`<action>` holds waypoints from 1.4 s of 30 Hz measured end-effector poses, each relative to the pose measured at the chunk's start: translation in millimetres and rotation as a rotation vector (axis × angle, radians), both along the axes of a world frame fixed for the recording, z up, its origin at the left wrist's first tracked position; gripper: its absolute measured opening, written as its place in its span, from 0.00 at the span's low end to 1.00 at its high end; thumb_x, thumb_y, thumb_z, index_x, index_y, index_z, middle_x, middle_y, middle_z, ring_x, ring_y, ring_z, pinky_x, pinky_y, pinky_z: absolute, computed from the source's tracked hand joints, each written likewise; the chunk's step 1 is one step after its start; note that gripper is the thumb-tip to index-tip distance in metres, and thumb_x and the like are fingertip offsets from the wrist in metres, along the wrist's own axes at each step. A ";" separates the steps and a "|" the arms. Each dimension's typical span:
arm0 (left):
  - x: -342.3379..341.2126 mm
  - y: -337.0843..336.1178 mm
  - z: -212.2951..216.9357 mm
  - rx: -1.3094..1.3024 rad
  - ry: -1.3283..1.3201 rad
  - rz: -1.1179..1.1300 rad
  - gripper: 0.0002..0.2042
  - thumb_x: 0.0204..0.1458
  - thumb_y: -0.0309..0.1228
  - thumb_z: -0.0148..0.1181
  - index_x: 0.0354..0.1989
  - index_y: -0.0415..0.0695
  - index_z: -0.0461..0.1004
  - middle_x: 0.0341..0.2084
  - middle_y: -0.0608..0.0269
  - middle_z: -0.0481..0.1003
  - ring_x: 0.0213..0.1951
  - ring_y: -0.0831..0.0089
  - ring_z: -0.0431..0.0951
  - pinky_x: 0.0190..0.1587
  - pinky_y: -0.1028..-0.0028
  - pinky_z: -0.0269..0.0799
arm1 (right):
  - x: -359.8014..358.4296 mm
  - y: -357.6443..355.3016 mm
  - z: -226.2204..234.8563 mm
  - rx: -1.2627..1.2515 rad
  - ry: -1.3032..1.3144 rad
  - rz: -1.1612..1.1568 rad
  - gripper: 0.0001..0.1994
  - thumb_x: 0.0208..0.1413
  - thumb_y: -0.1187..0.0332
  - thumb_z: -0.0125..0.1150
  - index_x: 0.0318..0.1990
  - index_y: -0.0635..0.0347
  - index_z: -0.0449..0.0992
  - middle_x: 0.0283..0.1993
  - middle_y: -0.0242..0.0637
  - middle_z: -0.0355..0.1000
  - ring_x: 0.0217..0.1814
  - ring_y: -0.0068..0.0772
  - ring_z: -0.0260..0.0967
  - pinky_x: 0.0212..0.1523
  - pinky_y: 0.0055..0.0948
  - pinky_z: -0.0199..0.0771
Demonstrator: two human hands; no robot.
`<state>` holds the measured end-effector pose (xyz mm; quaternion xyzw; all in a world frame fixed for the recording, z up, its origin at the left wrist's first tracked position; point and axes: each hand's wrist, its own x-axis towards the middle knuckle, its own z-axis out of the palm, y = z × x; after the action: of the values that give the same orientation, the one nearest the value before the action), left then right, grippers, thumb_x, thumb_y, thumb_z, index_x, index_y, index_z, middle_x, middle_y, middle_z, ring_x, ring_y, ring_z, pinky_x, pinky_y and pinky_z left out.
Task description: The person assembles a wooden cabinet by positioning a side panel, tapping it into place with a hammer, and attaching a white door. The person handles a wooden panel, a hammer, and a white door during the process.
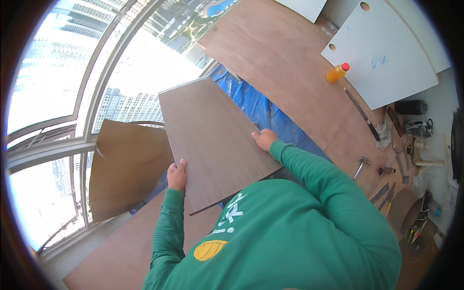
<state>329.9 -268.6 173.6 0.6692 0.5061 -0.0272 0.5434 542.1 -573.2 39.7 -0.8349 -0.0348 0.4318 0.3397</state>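
A flat brown wood-grain panel [220,140] with a pale far edge is held in front of my body, between both hands. My left hand [177,176] grips its left edge, with the thumb lying on the face. On the opposite edge, my right hand [264,139] is closed in the same way, thumb on top. The fingers beneath the panel are hidden. Its near edge comes close to the front of my green sweatshirt.
Blue plastic sheeting [256,104] lies beyond the panel, beside a large plywood sheet [285,63]. Brown cardboard [128,169] leans by the windows at left. On the right are an orange juice bottle [337,73], white boards [382,55], a hammer [361,166] and several other tools.
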 end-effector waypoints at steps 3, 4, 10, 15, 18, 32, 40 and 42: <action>-15.3 -29.3 38.3 0.192 -0.088 -0.012 0.18 0.64 0.39 0.60 0.38 0.31 0.73 0.31 0.64 0.75 0.32 0.79 0.71 0.36 0.74 0.70 | -1.3 -8.4 24.8 0.133 -0.106 -0.048 0.30 0.63 0.48 0.56 0.50 0.74 0.78 0.51 0.64 0.77 0.56 0.60 0.75 0.58 0.48 0.72; -23.3 -39.8 47.1 0.192 -0.170 0.013 0.17 0.64 0.39 0.60 0.36 0.33 0.72 0.29 0.67 0.73 0.32 0.79 0.69 0.36 0.75 0.69 | -5.6 -11.5 31.2 0.169 -0.132 -0.072 0.29 0.63 0.48 0.57 0.49 0.74 0.79 0.50 0.64 0.77 0.55 0.60 0.76 0.57 0.48 0.73; -41.1 -79.6 107.1 0.395 -0.331 -0.080 0.17 0.65 0.39 0.61 0.40 0.33 0.72 0.32 0.67 0.73 0.35 0.80 0.68 0.40 0.77 0.68 | -18.8 -37.8 82.5 0.360 -0.347 -0.227 0.28 0.62 0.48 0.60 0.46 0.74 0.79 0.44 0.61 0.79 0.47 0.56 0.78 0.51 0.45 0.75; -24.2 -101.0 163.8 0.458 -0.572 -0.135 0.17 0.66 0.37 0.61 0.48 0.32 0.72 0.39 0.64 0.76 0.40 0.79 0.71 0.46 0.78 0.69 | -3.7 -54.1 158.1 0.565 -0.354 -0.406 0.29 0.60 0.46 0.64 0.43 0.73 0.80 0.37 0.52 0.81 0.39 0.40 0.80 0.44 0.37 0.77; -9.3 -121.3 207.6 0.474 -0.768 -0.149 0.18 0.66 0.38 0.62 0.50 0.32 0.71 0.40 0.63 0.76 0.41 0.79 0.72 0.48 0.78 0.68 | 13.1 -68.8 223.7 0.634 -0.401 -0.454 0.29 0.60 0.44 0.66 0.39 0.72 0.80 0.32 0.44 0.78 0.34 0.29 0.75 0.40 0.32 0.75; 154.4 -165.6 214.5 0.356 -1.185 -0.064 0.21 0.60 0.45 0.69 0.43 0.34 0.78 0.35 0.64 0.79 0.39 0.79 0.74 0.44 0.75 0.71 | 94.8 -167.7 313.8 1.251 -0.551 -0.695 0.38 0.55 0.46 0.73 0.59 0.74 0.72 0.57 0.43 0.75 0.57 0.32 0.72 0.60 0.31 0.72; 229.7 -223.6 204.6 0.355 -1.218 -0.219 0.24 0.59 0.48 0.68 0.45 0.33 0.79 0.37 0.63 0.80 0.40 0.77 0.76 0.45 0.74 0.72 | 88.8 -277.6 356.1 0.807 -0.879 -0.752 0.37 0.56 0.39 0.69 0.54 0.69 0.77 0.50 0.38 0.77 0.52 0.25 0.71 0.54 0.28 0.71; 251.6 -225.5 211.6 0.302 -1.235 -0.302 0.25 0.59 0.49 0.68 0.43 0.34 0.78 0.36 0.63 0.80 0.39 0.78 0.76 0.44 0.75 0.72 | 96.5 -295.9 404.6 0.946 -0.934 -0.760 0.38 0.57 0.36 0.66 0.54 0.69 0.77 0.48 0.36 0.77 0.50 0.24 0.71 0.52 0.27 0.71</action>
<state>581.5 -494.1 385.2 0.6946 -0.0005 0.3575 0.6243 638.6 -869.1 444.3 -0.6508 -0.0664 -0.1736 0.7362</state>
